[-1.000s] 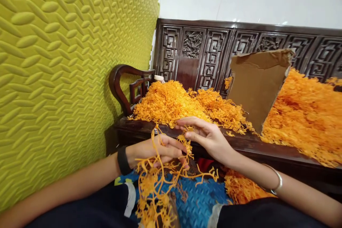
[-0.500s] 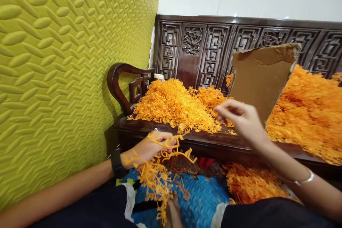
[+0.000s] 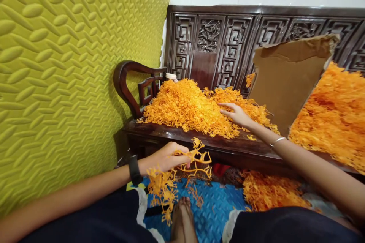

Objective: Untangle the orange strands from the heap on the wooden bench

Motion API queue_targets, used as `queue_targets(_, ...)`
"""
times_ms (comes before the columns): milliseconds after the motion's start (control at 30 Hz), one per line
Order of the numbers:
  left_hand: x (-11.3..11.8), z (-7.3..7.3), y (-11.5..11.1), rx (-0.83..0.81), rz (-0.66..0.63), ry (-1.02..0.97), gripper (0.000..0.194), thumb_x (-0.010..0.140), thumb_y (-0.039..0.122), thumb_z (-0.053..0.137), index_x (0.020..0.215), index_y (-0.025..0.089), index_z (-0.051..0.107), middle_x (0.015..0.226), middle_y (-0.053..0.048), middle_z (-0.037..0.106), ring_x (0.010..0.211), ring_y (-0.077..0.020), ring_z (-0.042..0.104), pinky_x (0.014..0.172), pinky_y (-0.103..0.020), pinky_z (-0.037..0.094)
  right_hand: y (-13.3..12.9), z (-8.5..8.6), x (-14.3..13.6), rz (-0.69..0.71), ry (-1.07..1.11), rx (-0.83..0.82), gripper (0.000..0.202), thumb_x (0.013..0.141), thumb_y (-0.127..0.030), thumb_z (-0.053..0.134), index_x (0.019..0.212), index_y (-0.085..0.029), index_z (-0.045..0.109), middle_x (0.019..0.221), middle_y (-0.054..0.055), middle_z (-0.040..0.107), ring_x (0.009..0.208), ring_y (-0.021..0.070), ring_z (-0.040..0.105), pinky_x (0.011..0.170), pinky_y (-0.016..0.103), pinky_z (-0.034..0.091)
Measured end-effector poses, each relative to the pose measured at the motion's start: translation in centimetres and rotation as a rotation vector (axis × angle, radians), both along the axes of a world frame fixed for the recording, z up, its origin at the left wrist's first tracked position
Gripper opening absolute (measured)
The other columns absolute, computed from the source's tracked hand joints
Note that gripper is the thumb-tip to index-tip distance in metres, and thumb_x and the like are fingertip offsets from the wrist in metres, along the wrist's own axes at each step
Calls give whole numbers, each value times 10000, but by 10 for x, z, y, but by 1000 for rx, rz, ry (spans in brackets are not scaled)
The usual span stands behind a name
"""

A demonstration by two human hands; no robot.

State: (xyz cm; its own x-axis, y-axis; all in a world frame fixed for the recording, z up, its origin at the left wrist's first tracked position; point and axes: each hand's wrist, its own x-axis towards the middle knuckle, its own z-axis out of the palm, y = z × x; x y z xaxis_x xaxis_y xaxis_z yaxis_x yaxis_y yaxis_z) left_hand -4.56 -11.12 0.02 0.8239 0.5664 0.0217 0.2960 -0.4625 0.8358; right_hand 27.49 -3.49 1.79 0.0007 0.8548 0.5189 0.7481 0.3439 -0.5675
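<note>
My left hand (image 3: 168, 156) is closed on a bunch of orange branching sprigs (image 3: 164, 190), thin and plastic-looking, which hang below the wrist and stick out past the fingertips. It hovers in front of the bench's front edge, over my lap. My right hand (image 3: 234, 115) reaches over the bench, palm down, with its fingers stretched out and nothing seen in them. Its fingertips are at the right side of a heap of small orange pieces (image 3: 185, 106); whether they touch it I cannot tell. Behind that hand spreads a second orange heap (image 3: 228, 97).
The dark carved wooden bench (image 3: 205, 70) has a curved armrest (image 3: 121, 79) at left. A cardboard sheet (image 3: 282, 79) stands before a larger orange pile (image 3: 333, 121). More orange pieces (image 3: 268, 191) lie below, beside a blue mat (image 3: 216, 212). A white-lidded container (image 3: 171, 77) stands behind the heap.
My right hand has moved left to the heap, and its curled fingers have straightened. My left hand keeps its hold on the orange sprigs. The view has shifted slightly.
</note>
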Motion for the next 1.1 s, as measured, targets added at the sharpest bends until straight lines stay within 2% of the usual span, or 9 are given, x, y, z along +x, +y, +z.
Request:
queue_targets(100, 1, 2, -2, -13, -14, 10, 309, 831, 349, 469, 649, 129, 586, 604, 29, 462, 574, -81, 356, 515, -211, 246, -13, -3, -19, 60, 103, -55, 360, 732, -334, 622, 1065, -196, 631, 1224, 92, 571, 1182, 251, 471, 1025, 469, 310)
queue_targets(200, 2, 4, -4, -52, -33, 13, 326, 831, 375, 471, 670, 127, 608, 569, 30, 437, 532, -78, 324, 490, -222, 225, -48, -5, -57, 334, 265, -246, 346, 812, -424, 533, 1036, -177, 629, 1098, 96, 628, 1021, 198, 576, 905, 391, 438)
queue_targets(267, 3, 6, -6, -85, -69, 28, 328, 831, 388, 475, 683, 129, 613, 544, 36, 399, 514, -77, 298, 480, -226, 212, -73, -3, -83, 557, 228, -472, 376, 815, -415, 547, 1114, -190, 587, 1090, 82, 626, 973, 167, 587, 852, 342, 464)
queue_targets(367, 2, 9, -10, -135, -134, 50, 301, 827, 373, 487, 691, 133, 607, 561, 35, 403, 518, -75, 299, 485, -222, 221, -98, 3, -105, 691, 191, -593, 323, 790, -387, 593, 1019, -160, 605, 951, 57, 647, 822, 131, 599, 747, 284, 477)
queue_targets(500, -2, 11, -9, -115, -116, 57, 296, 830, 387, 480, 702, 143, 586, 636, 27, 469, 574, -81, 361, 538, -213, 276, -108, 4, -106, 604, -2, -455, 247, 772, -373, 618, 728, -130, 607, 699, 18, 582, 633, 108, 519, 603, 249, 421)
queue_targets(700, 0, 9, -5, 2, -4, -15, 326, 857, 388, 413, 668, 145, 523, 625, 29, 427, 588, -91, 359, 560, -217, 295, -101, -6, -102, 403, -96, -161, 172, 818, -282, 538, 703, -154, 541, 705, 25, 564, 671, 131, 502, 629, 266, 386)
queue_targets(900, -7, 11, -5, -23, 16, 39, 347, 850, 398, 412, 653, 136, 527, 592, 30, 413, 556, -85, 353, 526, -212, 275, -66, 2, -47, 47, 96, 18, 261, 744, -404, 580, 677, -164, 503, 620, 0, 497, 577, 122, 442, 565, 267, 358)
queue_targets(1000, -9, 10, -4, -18, 20, 52, 349, 848, 402, 409, 685, 132, 559, 595, 31, 403, 554, -84, 338, 508, -212, 254, -44, 6, -24, 18, 96, 49, 279, 721, -424, 602, 766, -152, 554, 708, 22, 541, 646, 135, 484, 621, 284, 400)
queue_targets(1100, -6, 13, -5, -64, 4, 28, 328, 822, 391, 432, 666, 131, 559, 581, 34, 400, 538, -81, 328, 498, -212, 247, -24, 9, -26, 60, 31, -2, 268, 730, -361, 601, 880, -138, 608, 904, 84, 589, 845, 186, 544, 801, 363, 427)
